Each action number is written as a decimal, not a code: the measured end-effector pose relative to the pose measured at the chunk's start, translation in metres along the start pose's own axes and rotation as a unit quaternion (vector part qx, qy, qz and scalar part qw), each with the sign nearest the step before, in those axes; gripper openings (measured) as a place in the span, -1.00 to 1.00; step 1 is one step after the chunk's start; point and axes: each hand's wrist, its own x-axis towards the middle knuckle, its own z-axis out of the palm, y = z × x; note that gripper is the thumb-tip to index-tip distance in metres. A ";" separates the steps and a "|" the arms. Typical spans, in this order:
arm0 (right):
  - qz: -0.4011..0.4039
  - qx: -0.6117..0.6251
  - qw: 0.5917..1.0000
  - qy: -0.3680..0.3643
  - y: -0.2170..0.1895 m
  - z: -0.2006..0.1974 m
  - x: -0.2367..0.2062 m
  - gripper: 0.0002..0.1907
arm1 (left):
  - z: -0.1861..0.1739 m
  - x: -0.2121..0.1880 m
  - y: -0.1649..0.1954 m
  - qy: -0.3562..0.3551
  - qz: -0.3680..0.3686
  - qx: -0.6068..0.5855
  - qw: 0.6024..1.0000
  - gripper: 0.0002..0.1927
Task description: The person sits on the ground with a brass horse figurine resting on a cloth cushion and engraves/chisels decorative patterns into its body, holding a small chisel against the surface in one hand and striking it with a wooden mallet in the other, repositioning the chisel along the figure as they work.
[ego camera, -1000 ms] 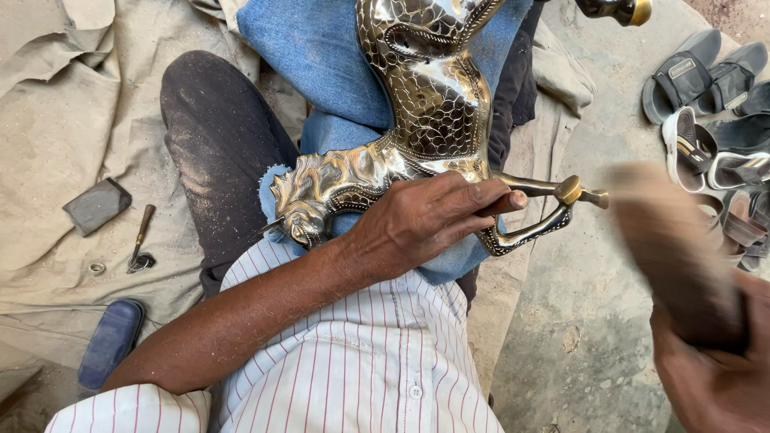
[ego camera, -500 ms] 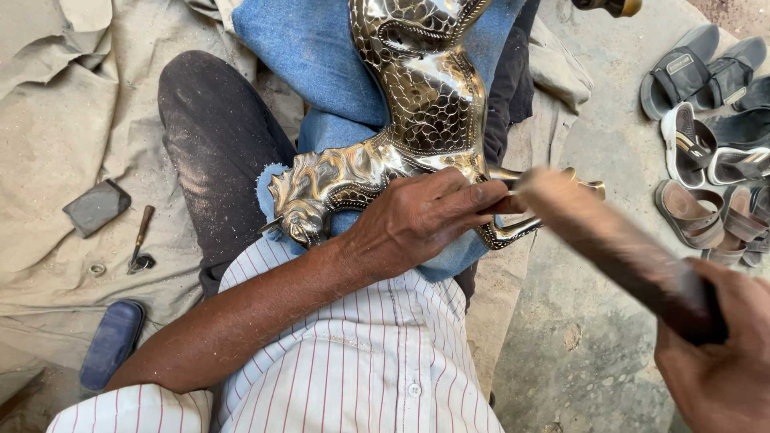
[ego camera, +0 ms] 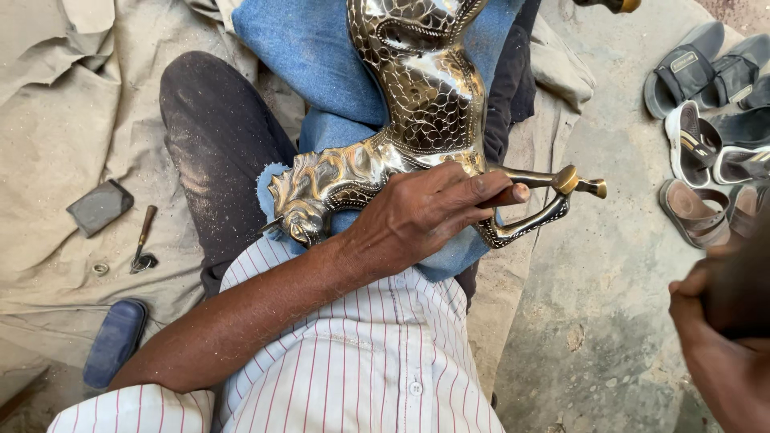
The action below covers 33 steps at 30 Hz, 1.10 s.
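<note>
Left hand (ego camera: 417, 216) gripped a thin punch against the ornate engraved brass horse figure (ego camera: 417, 120); right hand (ego camera: 722, 345) clenched a dark, blurred handle (ego camera: 742, 281).

A grey rectangular block (ego camera: 99, 207) lies on the beige cloth (ego camera: 56, 120) at the left, with a small wooden-handled tool (ego camera: 143, 240) just beside it and a small metal ring (ego camera: 100, 269) near both. A dark blue oblong object (ego camera: 115, 342) rests lower on the same cloth. Several sandals (ego camera: 706, 120) lie together on the concrete floor (ego camera: 593, 321) at the right.
</note>
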 end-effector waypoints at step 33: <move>0.044 0.073 0.996 0.009 0.005 0.010 0.008 -0.85 | 0.004 0.002 -0.012 0.011 -0.006 0.021 1.000 -0.52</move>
